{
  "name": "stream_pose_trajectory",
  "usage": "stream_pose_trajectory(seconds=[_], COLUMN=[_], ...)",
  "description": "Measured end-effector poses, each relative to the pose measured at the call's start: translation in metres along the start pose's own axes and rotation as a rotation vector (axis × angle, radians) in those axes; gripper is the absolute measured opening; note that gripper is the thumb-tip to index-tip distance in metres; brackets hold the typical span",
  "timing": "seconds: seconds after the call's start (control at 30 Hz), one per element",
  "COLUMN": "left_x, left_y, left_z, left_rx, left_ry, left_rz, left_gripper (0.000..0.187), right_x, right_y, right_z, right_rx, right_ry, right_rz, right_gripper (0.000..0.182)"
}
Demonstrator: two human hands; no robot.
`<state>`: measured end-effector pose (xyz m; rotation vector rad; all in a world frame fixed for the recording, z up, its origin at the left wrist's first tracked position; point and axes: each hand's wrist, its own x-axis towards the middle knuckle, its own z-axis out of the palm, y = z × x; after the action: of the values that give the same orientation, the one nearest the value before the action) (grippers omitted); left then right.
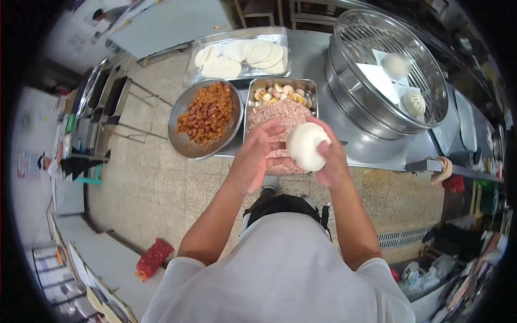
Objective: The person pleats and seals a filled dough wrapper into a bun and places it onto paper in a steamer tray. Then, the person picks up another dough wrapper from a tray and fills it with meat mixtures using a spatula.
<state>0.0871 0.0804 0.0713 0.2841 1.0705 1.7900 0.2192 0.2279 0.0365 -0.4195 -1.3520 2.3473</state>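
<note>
A smooth, round white dough bun (306, 148) rests in my right hand (335, 161), whose fingers curve round its far side with the thumb on top. My left hand (257, 153) is open beside it, fingers spread and fingertips right at the bun's left edge. Beneath both hands lies a rectangular metal pan of pale pink minced meat (269, 112), with pieces of egg (285, 92) at its far end. Left of the pan, a round metal bowl (177, 144) holds reddish-brown chopped filling (207, 116). Flat white dough rounds (258, 51) overlap on a metal tray (196, 46) behind.
On the right of the steel table stands a large round steamer (353, 116) with a slatted base. Inside it are a pleated bun (413, 103), another bun (397, 65) and white paper (377, 78). A red mesh sack (154, 259) lies on the floor at left.
</note>
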Motion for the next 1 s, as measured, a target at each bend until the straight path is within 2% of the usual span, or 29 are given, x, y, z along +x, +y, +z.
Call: stream_pose_trajectory(seconds=[0.07, 0.1, 0.13, 0.2, 0.27, 0.33, 0.4, 0.47, 0.5, 0.57, 0.7, 0.77, 0.8, 0.87, 1.0], left_x=[0.022, 0.030, 0.039, 0.057, 0.083, 0.114, 0.141, 0.177, 0.195, 0.232, 0.310, 0.354, 0.376, 0.415, 0.430], left_y=[0.004, 0.006, 0.010, 0.017, 0.027, 0.038, 0.045, 0.044, 0.039, 0.028, -0.009, -0.030, -0.040, -0.060, -0.083], left_z=[-0.013, -0.008, -0.008, -0.011, -0.005, 0.012, 0.042, 0.077, 0.095, 0.132, 0.188, 0.201, 0.206, 0.212, 0.202], left_rx=[0.392, 0.477, 0.474, 0.610, 0.665, 0.625, 0.685, 0.997, 1.002, 1.239, 1.473, 1.789, 1.801, 2.099, 2.140], left_ry=[-0.163, -0.177, -0.216, -0.468, -0.560, -0.755, -0.740, -0.729, -0.732, -0.696, -0.598, -0.534, -0.526, -0.513, -0.387], left_rz=[-0.004, -0.018, -0.037, -0.024, -0.036, -0.208, -0.169, 0.127, 0.132, 0.398, 0.383, 0.352, 0.353, 0.111, 0.163], left_gripper=[0.077, 0.071, 0.071, 0.069, 0.066, 0.060, 0.056, 0.058, 0.058, 0.066, 0.066, 0.065, 0.065, 0.068, 0.067], right_x=[0.003, 0.005, 0.004, -0.002, -0.012, -0.024, -0.038, -0.049, -0.053, -0.062, -0.087, -0.106, -0.115, -0.134, -0.163], right_y=[-0.005, -0.002, -0.003, -0.009, -0.018, -0.026, -0.030, -0.033, -0.035, -0.041, -0.062, -0.076, -0.083, -0.098, -0.125], right_z=[0.000, 0.004, 0.006, 0.009, 0.009, 0.003, -0.012, -0.026, -0.032, -0.048, -0.089, -0.115, -0.128, -0.157, -0.208], right_rx=[0.503, 0.494, 0.487, 0.432, 0.378, 0.407, 0.494, 0.591, 0.647, 0.740, 0.740, 0.743, 0.735, 0.714, 0.637], right_ry=[-0.054, -0.079, -0.043, -0.074, 0.021, 0.135, 0.124, 0.094, 0.072, 0.045, 0.040, 0.063, 0.098, 0.105, 0.175], right_rz=[0.065, 0.027, 0.005, -0.017, -0.079, -0.143, -0.214, -0.266, -0.300, -0.329, -0.251, -0.246, -0.245, -0.247, -0.236], right_gripper=[0.088, 0.097, 0.097, 0.098, 0.100, 0.103, 0.104, 0.106, 0.109, 0.111, 0.111, 0.112, 0.112, 0.113, 0.113])
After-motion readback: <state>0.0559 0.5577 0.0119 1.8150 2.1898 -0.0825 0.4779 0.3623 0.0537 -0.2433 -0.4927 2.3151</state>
